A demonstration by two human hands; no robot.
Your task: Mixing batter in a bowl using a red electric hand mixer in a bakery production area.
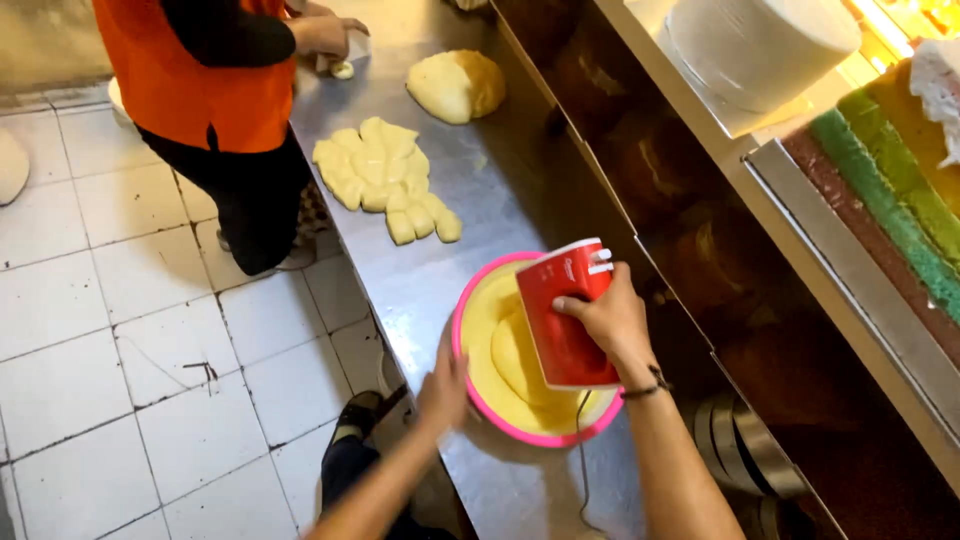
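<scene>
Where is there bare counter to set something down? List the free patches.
Bare steel counter lies between the cut dough pieces and the pink bowl, and again right of the pieces below the large dough lump. It is crowded at the bowl, where the left hand and the right hand with the red mixer work.

Bare counter (pixel 420 290) between bowl (pixel 470 310), dough pieces (pixel 385 180).

A bakery workroom: a steel counter (pixel 440 290) with dough pieces (pixel 380 175), layered cakes (pixel 880 190), and white floor tiles (pixel 150 380).
</scene>
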